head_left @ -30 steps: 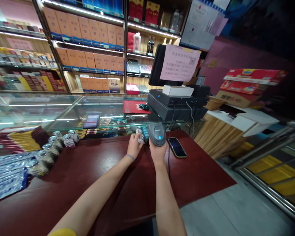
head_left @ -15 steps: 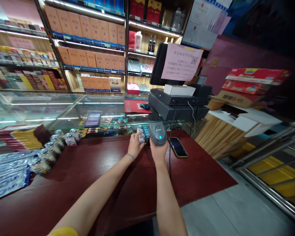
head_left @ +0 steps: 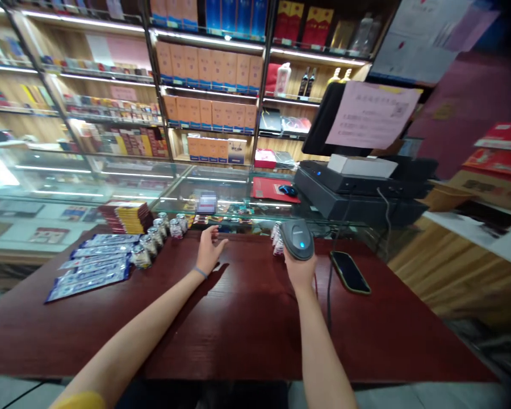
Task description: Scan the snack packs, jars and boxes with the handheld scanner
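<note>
Head view: my left hand (head_left: 208, 253) has come away from the small jars (head_left: 277, 241) beside the scanner (head_left: 298, 238) and now hovers over the dark red tabletop (head_left: 247, 324), thumb spread apart from the fingers, nothing visible between them. That leaves only the scanner in hand: my right hand (head_left: 300, 270) stays clamped on it from below, fingertips out of sight. The view has swung left too, so the row of jars (head_left: 150, 243) sits nearer the middle, near my left hand, beside blue-and-white packets (head_left: 97, 261) and a stack of boxes (head_left: 125, 217). Right of the black cable (head_left: 330, 289) lies a phone (head_left: 350, 272). Beyond runs a glass counter (head_left: 187, 190); behind it, lit shelves (head_left: 179, 145) hold orange boxes (head_left: 210, 115), and a pink sheet (head_left: 368, 113) covers part of a monitor (head_left: 325, 120).
</note>
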The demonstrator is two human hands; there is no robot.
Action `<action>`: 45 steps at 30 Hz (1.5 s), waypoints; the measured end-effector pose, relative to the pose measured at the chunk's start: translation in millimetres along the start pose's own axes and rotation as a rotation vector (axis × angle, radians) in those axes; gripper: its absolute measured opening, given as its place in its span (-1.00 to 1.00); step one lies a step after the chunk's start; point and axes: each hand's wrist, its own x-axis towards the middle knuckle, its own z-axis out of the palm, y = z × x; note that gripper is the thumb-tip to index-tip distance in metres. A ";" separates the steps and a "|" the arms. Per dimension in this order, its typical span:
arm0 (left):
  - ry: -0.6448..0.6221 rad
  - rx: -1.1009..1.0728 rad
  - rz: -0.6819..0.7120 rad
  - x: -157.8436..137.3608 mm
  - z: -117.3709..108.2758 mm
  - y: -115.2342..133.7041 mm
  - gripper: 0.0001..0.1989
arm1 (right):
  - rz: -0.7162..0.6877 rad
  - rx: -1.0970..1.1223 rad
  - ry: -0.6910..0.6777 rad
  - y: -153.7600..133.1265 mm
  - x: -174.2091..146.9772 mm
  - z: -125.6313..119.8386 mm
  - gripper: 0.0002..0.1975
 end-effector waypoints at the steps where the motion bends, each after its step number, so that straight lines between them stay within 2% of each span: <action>1: 0.026 0.013 -0.006 2.3 -13.8 -1.5 -0.46 | -0.024 -0.003 -0.010 -2.6 -2.0 2.9 -0.56; 4: 0.097 0.038 -0.016 7.1 -50.1 -5.0 -0.48 | -0.059 -0.008 -0.076 -9.7 -9.3 13.2 -0.60; 8: 0.183 0.082 -0.014 12.4 -86.2 -10.4 -0.46 | -0.077 0.019 -0.140 -18.7 -20.6 29.6 -0.56; 11: 0.231 0.133 -0.002 15.8 -105.0 -17.8 -0.43 | -0.117 0.050 -0.190 -30.1 -28.6 40.0 -0.50; 15: 0.250 0.187 0.032 18.5 -120.3 -28.6 -0.39 | -0.136 0.045 -0.315 -51.0 -39.2 49.6 -0.58; 18: 0.227 0.227 0.056 21.2 -124.6 -33.0 -0.34 | -0.162 0.021 -0.405 -61.8 -47.7 56.9 -0.63; 22: 0.115 0.336 0.051 28.3 -121.4 -38.1 -0.21 | -0.232 -0.018 -0.481 -64.0 -58.6 66.9 -0.66; 28: 0.065 0.436 -0.011 37.6 -110.6 -56.7 -0.09 | -0.295 -0.067 -0.526 -60.0 -68.0 73.0 -0.74; 31: 0.085 0.424 0.029 37.7 -109.1 -63.6 -0.18 | -0.333 -0.065 -0.532 -56.7 -68.3 73.5 -0.74; 34: 0.129 0.411 0.081 37.0 -109.2 -64.9 -0.39 | -0.359 -0.061 -0.541 -56.4 -67.5 71.6 -0.75; 37: 0.150 0.384 0.066 37.4 -109.1 -61.5 -0.57 | -0.382 -0.048 -0.536 -63.3 -66.0 65.7 -0.78; 41: 0.140 0.183 -0.007 37.5 -109.6 -51.4 -0.67 | -0.400 -0.029 -0.523 -75.1 -64.0 54.8 -0.73; 43: 0.098 -0.069 -0.124 36.2 -110.0 -43.8 -0.62 | -0.408 -0.045 -0.522 -76.8 -63.8 50.8 -0.67; 45: 0.006 -0.397 -0.304 33.8 -110.3 -35.0 -0.54 | -0.413 -0.074 -0.517 -75.6 -64.3 48.4 -0.61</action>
